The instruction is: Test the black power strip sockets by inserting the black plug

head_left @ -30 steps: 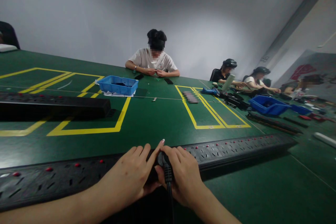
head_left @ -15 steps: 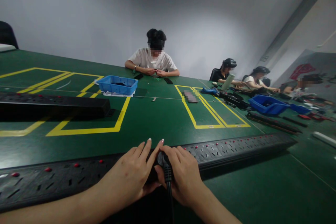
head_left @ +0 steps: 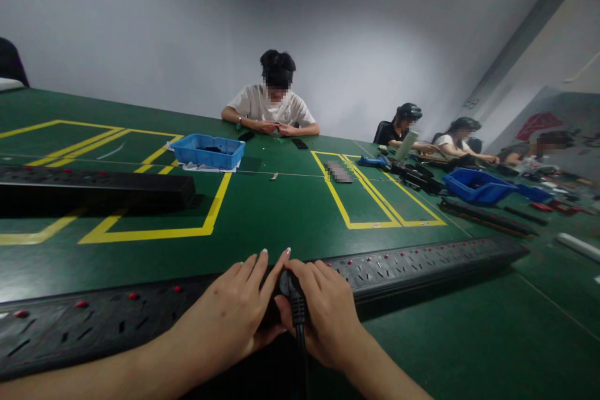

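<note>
A long black power strip (head_left: 412,269) with red indicator buttons runs across the near side of the table. My left hand (head_left: 229,303) spans the strip near its middle, fingers over the top and thumb on the near side, gripping it. Close beside it, my right hand (head_left: 325,309) is closed around a black power plug (head_left: 291,284) held at the strip's top. The plug's cord (head_left: 300,331) hangs down toward me. Fingers hide the plug's pins, so I cannot tell how deep it sits in the socket.
A second black power strip (head_left: 94,187) lies at the left. Beyond it stands a light blue bin (head_left: 206,151). Yellow tape (head_left: 145,236) marks the green table (head_left: 262,219). A person (head_left: 272,106) sits opposite; more people work at the right near a dark blue bin (head_left: 478,186).
Both hands keep the same hold on the strip and plug. The whole view has shifted very slightly; nothing else has visibly moved.
</note>
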Tool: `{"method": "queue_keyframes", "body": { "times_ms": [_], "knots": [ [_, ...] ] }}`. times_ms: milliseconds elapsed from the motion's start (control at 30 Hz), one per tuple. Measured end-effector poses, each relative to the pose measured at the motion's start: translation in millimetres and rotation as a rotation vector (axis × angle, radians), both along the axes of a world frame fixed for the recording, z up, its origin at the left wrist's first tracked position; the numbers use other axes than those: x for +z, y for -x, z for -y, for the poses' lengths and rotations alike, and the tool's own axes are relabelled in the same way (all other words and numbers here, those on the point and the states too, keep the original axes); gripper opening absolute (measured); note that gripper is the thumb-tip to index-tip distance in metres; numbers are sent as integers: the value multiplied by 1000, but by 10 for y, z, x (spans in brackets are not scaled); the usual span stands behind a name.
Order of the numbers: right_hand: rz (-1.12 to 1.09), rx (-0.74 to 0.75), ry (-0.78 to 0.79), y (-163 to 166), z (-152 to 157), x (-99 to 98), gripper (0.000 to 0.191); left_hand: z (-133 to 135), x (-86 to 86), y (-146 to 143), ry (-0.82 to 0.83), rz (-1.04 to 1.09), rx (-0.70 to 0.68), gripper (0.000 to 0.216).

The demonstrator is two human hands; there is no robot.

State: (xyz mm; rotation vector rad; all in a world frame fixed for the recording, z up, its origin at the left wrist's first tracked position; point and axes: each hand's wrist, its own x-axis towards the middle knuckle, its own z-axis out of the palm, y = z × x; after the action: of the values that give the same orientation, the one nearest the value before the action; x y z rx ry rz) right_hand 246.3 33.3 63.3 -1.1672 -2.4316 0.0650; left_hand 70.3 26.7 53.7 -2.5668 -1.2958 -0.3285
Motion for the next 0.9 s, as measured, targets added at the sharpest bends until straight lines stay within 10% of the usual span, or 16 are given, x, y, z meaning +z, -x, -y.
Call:
{"method": "queue_keyframes", "body": {
  "times_ms": [900],
  "knots": [
    [19,6,-3,-6,5,6,39,-27,32,-8,17,43,-34,60]
  ]
}}
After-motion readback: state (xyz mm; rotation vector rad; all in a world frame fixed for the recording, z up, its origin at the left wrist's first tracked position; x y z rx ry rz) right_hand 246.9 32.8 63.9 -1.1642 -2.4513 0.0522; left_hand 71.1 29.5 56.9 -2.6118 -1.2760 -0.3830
